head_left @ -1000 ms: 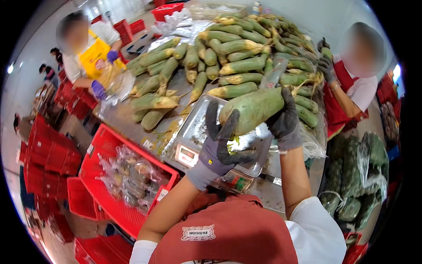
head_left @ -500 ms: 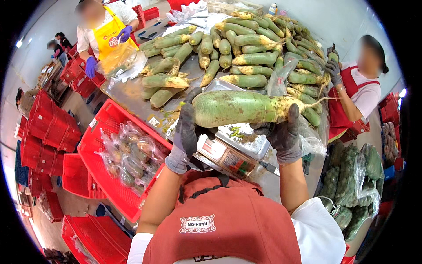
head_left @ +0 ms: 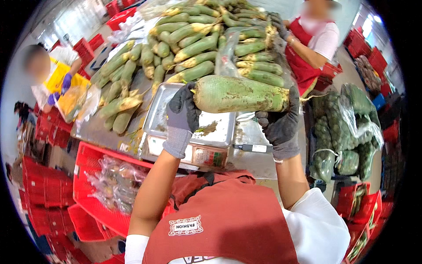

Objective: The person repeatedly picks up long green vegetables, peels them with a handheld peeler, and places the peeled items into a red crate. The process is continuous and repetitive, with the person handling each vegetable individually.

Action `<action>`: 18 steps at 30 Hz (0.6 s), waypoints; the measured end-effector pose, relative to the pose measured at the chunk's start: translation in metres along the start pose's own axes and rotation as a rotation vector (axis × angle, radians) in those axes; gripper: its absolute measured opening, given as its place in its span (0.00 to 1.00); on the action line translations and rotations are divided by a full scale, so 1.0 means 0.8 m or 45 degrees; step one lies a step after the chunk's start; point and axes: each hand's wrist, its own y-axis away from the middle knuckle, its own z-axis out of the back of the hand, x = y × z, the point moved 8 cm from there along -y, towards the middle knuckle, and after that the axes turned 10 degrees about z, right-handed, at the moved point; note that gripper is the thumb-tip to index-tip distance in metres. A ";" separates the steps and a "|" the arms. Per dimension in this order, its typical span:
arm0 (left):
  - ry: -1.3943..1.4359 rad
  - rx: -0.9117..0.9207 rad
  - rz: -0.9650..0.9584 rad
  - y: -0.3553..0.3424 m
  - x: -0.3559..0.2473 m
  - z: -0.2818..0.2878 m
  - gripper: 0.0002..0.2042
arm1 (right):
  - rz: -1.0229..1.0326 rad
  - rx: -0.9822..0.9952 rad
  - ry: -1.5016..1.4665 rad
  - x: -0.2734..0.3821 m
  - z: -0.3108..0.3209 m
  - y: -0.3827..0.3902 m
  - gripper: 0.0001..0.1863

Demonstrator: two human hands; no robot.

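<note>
A big green radish (head_left: 239, 94) with soil smears lies level across both my hands, its thin root trailing off to the right. My left hand (head_left: 183, 110), in a dark grey work glove, grips the blunt leaf end. My right hand (head_left: 281, 123), gloved the same way, is closed round the pale root end. Below the radish is a weighing scale (head_left: 210, 156) with a metal tray (head_left: 154, 114), on which bits of soil and leaf lie. A dark marker-like object (head_left: 252, 148) with a white label lies right of the scale.
A heap of green radishes (head_left: 193, 44) covers the far table. Bagged radishes fill a red crate (head_left: 88, 163) at left; filled green bags (head_left: 347, 127) stand at right. One co-worker (head_left: 57, 75) at far left handles a plastic bag; another (head_left: 307, 39) stands at far right.
My view has swung to the right, so the heap and scale sit further left. The radish stays in both hands and has turned a little, its soiled side showing more.
</note>
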 end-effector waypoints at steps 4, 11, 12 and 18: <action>0.033 1.208 0.127 0.069 0.018 -0.157 0.19 | 0.118 -0.051 -0.045 0.044 0.024 0.004 0.27; 2.139 1.427 1.655 0.080 -0.035 -0.153 0.30 | 0.112 -0.243 0.415 0.090 0.086 0.007 0.24; 1.743 1.403 1.414 0.081 -0.030 -0.152 0.33 | 0.126 -0.238 0.473 0.088 0.085 0.006 0.24; 1.234 1.159 1.173 0.079 -0.008 -0.130 0.32 | -0.054 -0.092 0.754 0.071 0.053 0.014 0.24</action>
